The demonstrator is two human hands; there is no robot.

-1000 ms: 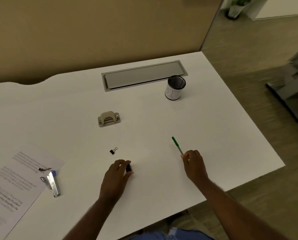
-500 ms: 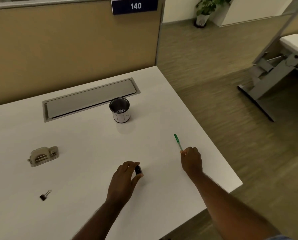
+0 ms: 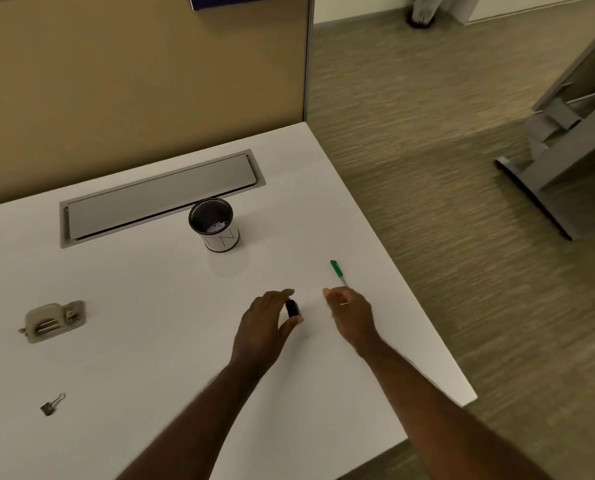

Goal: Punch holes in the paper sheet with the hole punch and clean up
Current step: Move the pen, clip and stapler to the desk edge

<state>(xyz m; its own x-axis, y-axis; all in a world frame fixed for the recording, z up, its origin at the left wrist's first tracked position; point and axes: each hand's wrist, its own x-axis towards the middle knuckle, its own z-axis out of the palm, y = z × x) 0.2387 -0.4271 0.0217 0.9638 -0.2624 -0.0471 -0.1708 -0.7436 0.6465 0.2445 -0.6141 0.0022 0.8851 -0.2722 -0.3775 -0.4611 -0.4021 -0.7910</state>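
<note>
Two bare forearms reach up from the lower edge over a white counter (image 3: 157, 306). The left hand (image 3: 265, 323) is curled, thumb and fingers pinching a small black object (image 3: 292, 308) just above the surface. Just beside it, the right hand (image 3: 349, 311) is closed around the lower end of a green pen (image 3: 337, 271), whose capped end points away toward the counter's far right edge.

From the left: a small black binder clip (image 3: 52, 405) lies near the front edge, well apart from both hands. Beyond it sits the grey hole punch (image 3: 54, 320), resting flat and untouched, at the left of the view. No paper sheet shows in this view. Farther back, a long grey cable-tray lid (image 3: 161, 199) is set flush into the counter, and just in front of its right part stands a black mesh cup (image 3: 214, 225) with a white band, scraps of something pale visible inside.

A tan partition (image 3: 133, 81) rises behind the counter, with a dark blue sign (image 3: 240, 0) at its top edge. To the right, striped brownish carpet (image 3: 427, 150) stretches back to a potted plant (image 3: 422, 10), and the grey metal base of another desk (image 3: 562, 147) stands at far right.
</note>
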